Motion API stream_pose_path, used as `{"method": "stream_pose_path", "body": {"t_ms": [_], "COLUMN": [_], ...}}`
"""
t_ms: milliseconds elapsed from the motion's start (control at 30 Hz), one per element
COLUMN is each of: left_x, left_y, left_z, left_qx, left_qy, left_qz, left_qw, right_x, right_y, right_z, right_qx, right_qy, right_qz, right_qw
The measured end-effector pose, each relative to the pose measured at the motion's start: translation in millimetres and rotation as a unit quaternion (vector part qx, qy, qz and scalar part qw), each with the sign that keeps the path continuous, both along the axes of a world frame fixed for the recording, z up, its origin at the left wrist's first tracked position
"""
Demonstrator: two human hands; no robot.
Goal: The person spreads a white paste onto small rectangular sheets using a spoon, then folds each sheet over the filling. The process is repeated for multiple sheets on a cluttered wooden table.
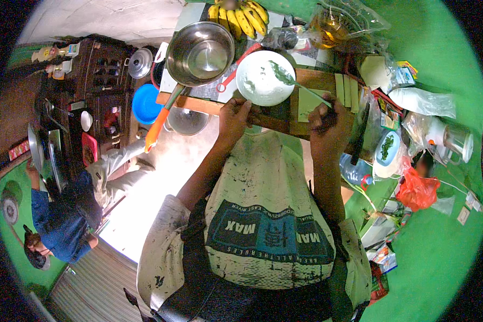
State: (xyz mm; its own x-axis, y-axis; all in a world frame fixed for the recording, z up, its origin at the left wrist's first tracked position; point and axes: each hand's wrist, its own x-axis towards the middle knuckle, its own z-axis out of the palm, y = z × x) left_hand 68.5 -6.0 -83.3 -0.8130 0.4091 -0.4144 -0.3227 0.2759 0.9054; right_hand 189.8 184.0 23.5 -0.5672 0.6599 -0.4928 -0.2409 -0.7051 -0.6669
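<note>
Stained shirt [268, 214] below; left hand [234, 119] grips wooden board [276, 115] edge, right hand [323, 115] grasps spoon [300, 86] over white bowl [263, 80].

a cramped home kitchen: steel pot [200, 53], bananas [240, 16], blender [452, 142] and cutting board [284, 102] crowd green walls.

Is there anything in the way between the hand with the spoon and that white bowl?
Nothing visible. The right hand holds a spoon that already reaches into the white bowl, while the left hand rests at the wooden board's near edge.
</note>
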Motion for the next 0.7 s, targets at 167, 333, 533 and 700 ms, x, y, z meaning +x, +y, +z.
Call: {"method": "stream_pose_path", "body": {"t_ms": [167,333,533,700], "left_x": [21,55,97,124], "left_y": [11,21,57,79], "left_z": [13,1,3,-7], "left_qx": [0.010,0.043,-0.013,-0.085], "left_qy": [-0.041,0.055,0.205,0.208], "left_qz": [-0.013,-0.028,-0.040,0.021], "left_qw": [0.999,0.997,0.978,0.974], "right_x": [25,76,131,160], "right_y": [26,61,87,103], "right_z": [2,-1,-33,-76], "right_qx": [-0.005,0.007,0.071,0.026], "right_qy": [0.041,0.019,-0.087,-0.071], "right_qz": [0.007,-0.017,-0.069,-0.004], "right_qw": [0.999,1.000,0.991,0.997]}}
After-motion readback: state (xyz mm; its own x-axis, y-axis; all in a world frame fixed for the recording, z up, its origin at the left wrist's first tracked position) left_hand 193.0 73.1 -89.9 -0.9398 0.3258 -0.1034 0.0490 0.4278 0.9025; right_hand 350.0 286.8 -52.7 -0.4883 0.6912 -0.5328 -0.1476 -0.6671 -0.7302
